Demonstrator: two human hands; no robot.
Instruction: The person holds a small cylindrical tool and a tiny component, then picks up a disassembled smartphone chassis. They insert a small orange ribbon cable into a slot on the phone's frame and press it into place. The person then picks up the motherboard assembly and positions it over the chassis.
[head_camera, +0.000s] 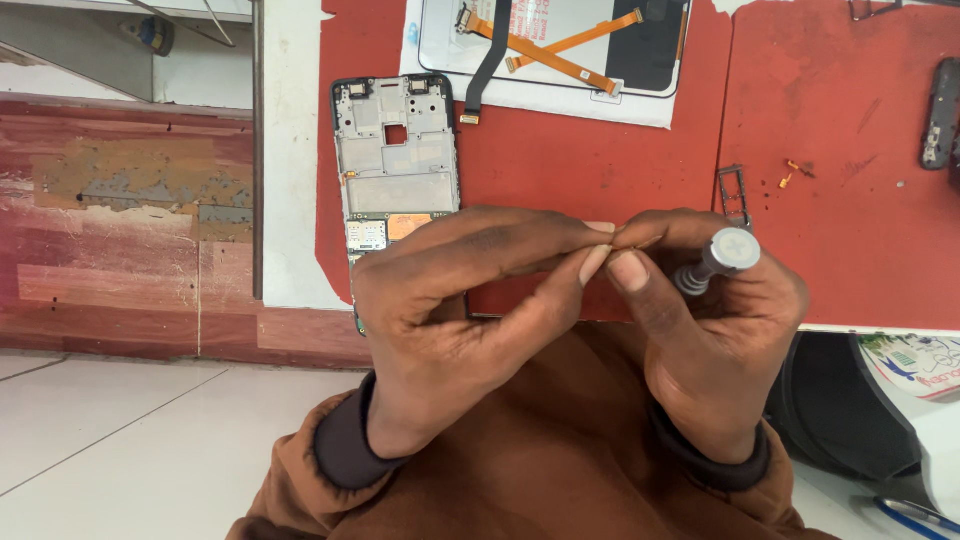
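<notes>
head view shows my left hand (450, 300) and right hand (710, 320) meeting fingertip to fingertip above the red counter (600, 160), pinching something too small to make out. my right fingers also grip a grey screwdriver (718, 260). just behind my left hand lies an opened phone frame (397, 150).

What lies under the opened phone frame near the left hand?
The phone frame rests on the red mat. Its lower end is covered by the left hand, so nothing there shows.
</notes>
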